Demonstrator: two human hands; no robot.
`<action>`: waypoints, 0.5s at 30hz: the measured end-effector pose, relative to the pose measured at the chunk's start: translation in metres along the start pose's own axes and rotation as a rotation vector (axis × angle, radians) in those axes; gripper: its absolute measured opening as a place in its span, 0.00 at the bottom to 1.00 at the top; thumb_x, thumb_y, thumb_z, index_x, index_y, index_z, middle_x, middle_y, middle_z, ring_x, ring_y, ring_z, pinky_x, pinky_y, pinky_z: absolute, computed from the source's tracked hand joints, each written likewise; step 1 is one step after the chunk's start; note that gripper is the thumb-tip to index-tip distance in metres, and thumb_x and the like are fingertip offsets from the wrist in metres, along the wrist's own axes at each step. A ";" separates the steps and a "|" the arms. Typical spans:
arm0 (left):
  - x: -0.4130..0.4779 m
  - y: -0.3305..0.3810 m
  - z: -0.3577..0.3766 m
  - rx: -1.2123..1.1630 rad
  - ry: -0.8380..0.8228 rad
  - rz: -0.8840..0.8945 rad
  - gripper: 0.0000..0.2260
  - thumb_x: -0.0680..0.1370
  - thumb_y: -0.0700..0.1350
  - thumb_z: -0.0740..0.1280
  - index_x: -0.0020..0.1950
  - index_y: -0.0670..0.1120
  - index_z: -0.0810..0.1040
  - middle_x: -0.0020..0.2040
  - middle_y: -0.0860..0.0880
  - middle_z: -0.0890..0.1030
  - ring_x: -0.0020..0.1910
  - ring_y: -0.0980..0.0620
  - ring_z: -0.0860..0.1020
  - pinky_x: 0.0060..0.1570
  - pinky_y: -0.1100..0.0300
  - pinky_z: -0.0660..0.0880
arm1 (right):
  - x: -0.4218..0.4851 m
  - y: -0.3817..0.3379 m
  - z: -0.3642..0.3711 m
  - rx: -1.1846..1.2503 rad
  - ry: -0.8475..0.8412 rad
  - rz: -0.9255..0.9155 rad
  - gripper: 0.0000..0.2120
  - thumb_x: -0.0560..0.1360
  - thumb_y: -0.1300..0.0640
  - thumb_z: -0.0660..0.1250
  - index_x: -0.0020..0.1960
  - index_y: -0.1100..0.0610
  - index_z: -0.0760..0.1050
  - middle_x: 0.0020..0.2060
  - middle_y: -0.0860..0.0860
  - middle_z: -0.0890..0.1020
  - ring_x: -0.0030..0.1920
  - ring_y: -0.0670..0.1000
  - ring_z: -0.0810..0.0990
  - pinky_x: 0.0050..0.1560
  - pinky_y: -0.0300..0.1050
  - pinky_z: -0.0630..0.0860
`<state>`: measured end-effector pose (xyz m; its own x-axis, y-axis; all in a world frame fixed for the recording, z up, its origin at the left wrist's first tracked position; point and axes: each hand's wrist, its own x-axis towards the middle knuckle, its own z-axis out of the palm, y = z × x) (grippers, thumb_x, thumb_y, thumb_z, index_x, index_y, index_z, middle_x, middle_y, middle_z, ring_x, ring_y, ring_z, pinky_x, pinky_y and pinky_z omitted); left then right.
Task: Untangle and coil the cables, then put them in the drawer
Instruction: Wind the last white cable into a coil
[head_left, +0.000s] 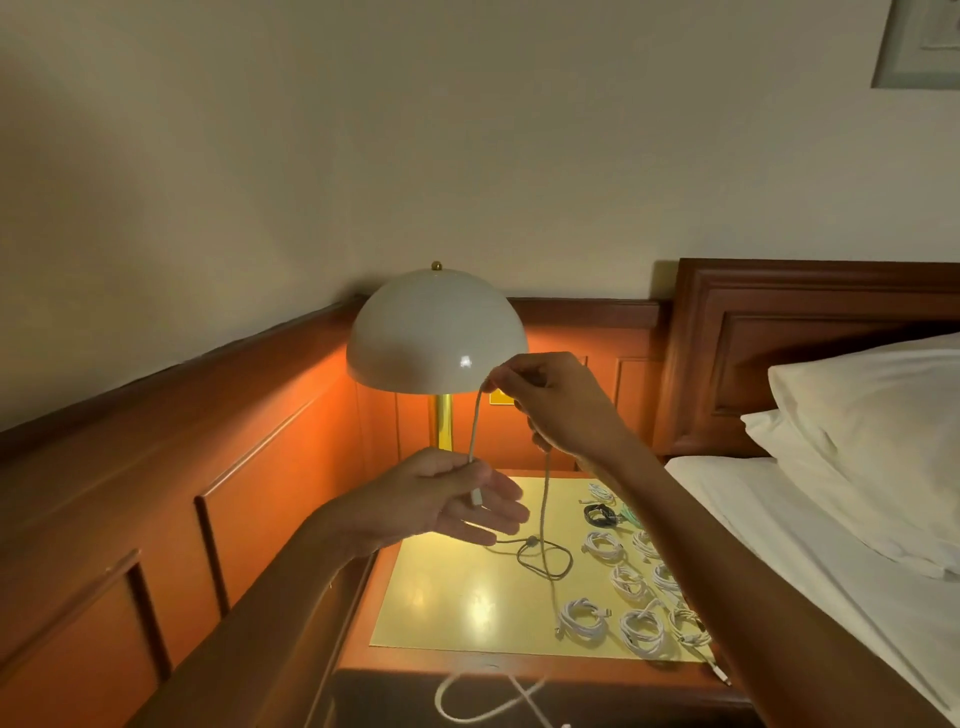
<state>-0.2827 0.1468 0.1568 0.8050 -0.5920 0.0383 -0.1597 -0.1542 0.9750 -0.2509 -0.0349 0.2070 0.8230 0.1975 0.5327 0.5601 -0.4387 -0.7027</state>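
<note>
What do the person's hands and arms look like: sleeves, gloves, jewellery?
Both are bare, left hand and right hand: no gloves, no rings seen. The left forearm and right forearm are uncovered to the frame edge, with no sleeve in view. No watch, bracelet or markings show at either wrist, though the dim warm light could hide small details.
</note>
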 end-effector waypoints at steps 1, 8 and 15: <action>-0.005 0.003 -0.002 -0.079 -0.033 0.039 0.17 0.83 0.46 0.55 0.59 0.39 0.79 0.58 0.39 0.82 0.58 0.42 0.81 0.53 0.52 0.80 | 0.001 0.005 0.003 0.072 0.005 0.044 0.11 0.81 0.52 0.65 0.48 0.54 0.84 0.24 0.48 0.71 0.20 0.48 0.67 0.23 0.39 0.66; 0.011 0.004 -0.031 -0.472 0.278 0.349 0.16 0.84 0.45 0.54 0.66 0.41 0.74 0.63 0.42 0.80 0.63 0.48 0.79 0.56 0.60 0.78 | -0.057 0.044 0.055 0.424 -0.221 0.327 0.11 0.83 0.51 0.62 0.53 0.51 0.84 0.26 0.47 0.71 0.24 0.47 0.66 0.28 0.39 0.66; 0.023 -0.036 -0.034 0.336 0.329 0.230 0.09 0.81 0.46 0.63 0.59 0.53 0.80 0.61 0.56 0.81 0.62 0.59 0.78 0.61 0.64 0.74 | -0.062 0.024 0.032 -0.410 -0.235 0.051 0.11 0.80 0.50 0.65 0.53 0.52 0.84 0.37 0.48 0.85 0.39 0.47 0.82 0.44 0.42 0.75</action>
<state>-0.2392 0.1653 0.1301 0.8559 -0.3686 0.3627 -0.4846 -0.3269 0.8114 -0.2850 -0.0294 0.1418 0.8743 0.3387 0.3478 0.4734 -0.7536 -0.4561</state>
